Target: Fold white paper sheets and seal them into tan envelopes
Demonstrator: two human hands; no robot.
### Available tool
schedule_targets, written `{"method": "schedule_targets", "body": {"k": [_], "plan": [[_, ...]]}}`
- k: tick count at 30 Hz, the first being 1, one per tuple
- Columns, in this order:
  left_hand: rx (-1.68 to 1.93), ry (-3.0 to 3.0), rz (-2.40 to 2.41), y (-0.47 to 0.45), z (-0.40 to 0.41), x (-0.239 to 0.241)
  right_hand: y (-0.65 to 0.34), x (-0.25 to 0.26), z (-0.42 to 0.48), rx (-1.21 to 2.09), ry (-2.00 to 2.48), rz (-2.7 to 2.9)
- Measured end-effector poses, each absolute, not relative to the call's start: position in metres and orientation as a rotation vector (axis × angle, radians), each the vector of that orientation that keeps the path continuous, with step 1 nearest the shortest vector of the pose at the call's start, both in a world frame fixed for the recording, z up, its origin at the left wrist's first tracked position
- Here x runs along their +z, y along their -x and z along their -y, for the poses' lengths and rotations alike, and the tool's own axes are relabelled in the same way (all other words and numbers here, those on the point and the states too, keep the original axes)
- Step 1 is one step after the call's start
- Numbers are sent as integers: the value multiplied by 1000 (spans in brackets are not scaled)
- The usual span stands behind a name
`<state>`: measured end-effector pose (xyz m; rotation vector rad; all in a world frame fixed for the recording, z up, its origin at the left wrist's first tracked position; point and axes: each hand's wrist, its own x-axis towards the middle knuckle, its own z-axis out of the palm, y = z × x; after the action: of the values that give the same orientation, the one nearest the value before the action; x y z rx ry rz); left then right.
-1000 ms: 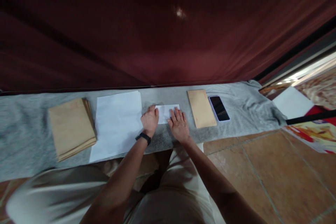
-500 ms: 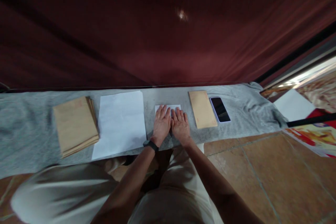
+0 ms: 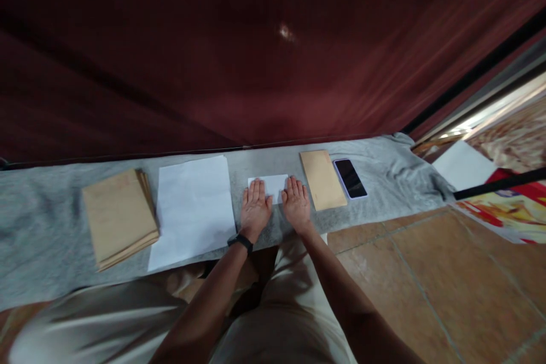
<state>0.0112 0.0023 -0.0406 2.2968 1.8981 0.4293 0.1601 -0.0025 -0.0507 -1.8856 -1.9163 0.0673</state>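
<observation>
A small white folded sheet of paper (image 3: 275, 183) lies flat on the grey cloth. My left hand (image 3: 256, 207) rests palm down on its left end, fingers stretched out. On the right end lies my right hand (image 3: 296, 203), also flat with fingers extended. Both hands partly cover the paper, and its middle shows between them. Just right of my right hand is a brown envelope (image 3: 324, 180). Left of my left hand lies a stack of large white paper sheets (image 3: 193, 210).
A pile of brown envelopes (image 3: 119, 216) sits at the left on the grey cloth (image 3: 38, 227). A phone (image 3: 350, 178) lies beyond the single envelope. Dark red fabric (image 3: 239, 57) rises behind. At the far right are a white sheet (image 3: 464, 165) and a colourful printed package (image 3: 507, 213).
My hands have slid apart, the left one leftward and the right one slightly rightward, uncovering the middle of the folded paper. The whole view has shifted a little.
</observation>
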Motion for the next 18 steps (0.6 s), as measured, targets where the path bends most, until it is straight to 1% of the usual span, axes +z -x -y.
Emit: {"method": "schedule_targets", "body": {"k": [4,7,12,15,18], "plan": [[410,-2295,-1914,-12,-3,-41,-161,-46,0,21,1903,1870],[395,-2299,-1918,-13,-3,-41,-157,-37,-3,49,1985,1825],[417,-2297,-1916,-13,-2,-38,-155,-26,-15,254,2126,1667],[452,-2265,-1899,-12,-2,-36,-160,-24,-21,389,2059,1597],[552,-2184,-1832,-11,-2,-30,-166,-16,-19,453,1934,1620]]}}
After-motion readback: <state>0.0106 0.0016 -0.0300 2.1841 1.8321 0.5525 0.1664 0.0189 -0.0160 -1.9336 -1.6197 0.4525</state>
